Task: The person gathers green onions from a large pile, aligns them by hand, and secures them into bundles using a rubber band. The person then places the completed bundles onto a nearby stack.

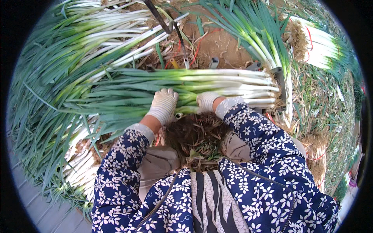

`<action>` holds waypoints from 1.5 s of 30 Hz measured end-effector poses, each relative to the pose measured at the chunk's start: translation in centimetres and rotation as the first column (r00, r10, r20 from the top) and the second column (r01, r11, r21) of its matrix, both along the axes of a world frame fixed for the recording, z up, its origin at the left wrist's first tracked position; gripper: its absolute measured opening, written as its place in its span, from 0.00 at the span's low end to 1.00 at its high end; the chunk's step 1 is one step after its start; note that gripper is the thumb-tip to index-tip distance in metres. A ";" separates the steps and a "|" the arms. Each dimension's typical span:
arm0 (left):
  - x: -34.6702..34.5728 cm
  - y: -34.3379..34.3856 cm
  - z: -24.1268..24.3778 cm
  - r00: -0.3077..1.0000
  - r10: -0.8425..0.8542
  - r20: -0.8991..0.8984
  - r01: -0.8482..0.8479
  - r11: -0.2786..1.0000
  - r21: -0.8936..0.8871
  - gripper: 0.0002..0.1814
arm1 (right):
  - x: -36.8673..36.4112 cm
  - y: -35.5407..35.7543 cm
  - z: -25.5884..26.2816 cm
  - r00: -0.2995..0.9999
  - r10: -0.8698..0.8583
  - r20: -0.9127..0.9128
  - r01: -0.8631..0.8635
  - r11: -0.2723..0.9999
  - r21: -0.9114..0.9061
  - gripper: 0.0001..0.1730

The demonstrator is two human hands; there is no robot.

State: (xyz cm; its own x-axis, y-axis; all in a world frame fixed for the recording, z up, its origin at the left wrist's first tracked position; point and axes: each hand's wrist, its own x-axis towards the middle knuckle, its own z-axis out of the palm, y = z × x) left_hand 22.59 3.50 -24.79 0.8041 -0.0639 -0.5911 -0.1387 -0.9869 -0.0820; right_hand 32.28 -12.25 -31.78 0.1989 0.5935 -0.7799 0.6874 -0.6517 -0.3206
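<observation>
A thick layer of long green onions (227, 87) lies crosswise before me, leaves to the left and white stalks to the right. Its rooted ends come up against an upright metal plate (280, 87). My left hand (163, 105), in a striped whitish work glove, grips the leafy part with the fingers curled over it. Closer to the white stalks, my right hand (207, 101), gloved alike, grips the near side of the layer; its fingertips are hidden. A hollow metal tube end (178, 116) shows just below my left hand.
Loose green onions (116, 35) are heaped at the left, with more white stalks (83, 169) below. A tied bundle (320, 42) with red string lies at the upper right. A dark metal bar (158, 16) reaches down from the top. Dry leaf scraps (329, 102) cover the ground at right.
</observation>
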 end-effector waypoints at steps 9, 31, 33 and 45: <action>0.0 0.8 -3.1 0.993 0.089 0.081 -0.074 0.982 -0.172 0.21 | 0.2 -0.1 -0.5 1.000 0.025 -0.015 -0.026 0.997 -0.076 0.27; -2.7 1.3 1.5 0.995 0.093 0.040 -0.092 0.995 -0.024 0.39 | -3.6 -2.9 -1.2 0.967 -0.215 0.133 0.201 0.973 0.109 0.21; -6.1 5.1 3.4 0.957 0.259 0.133 -0.265 0.964 0.024 0.41 | -4.2 -4.3 1.7 0.971 -0.175 0.165 0.141 0.969 0.202 0.22; -18.3 3.5 8.8 0.733 0.626 0.266 -0.654 0.756 0.022 0.28 | -2.0 -1.8 0.2 0.914 -0.356 0.195 0.318 0.927 0.199 0.17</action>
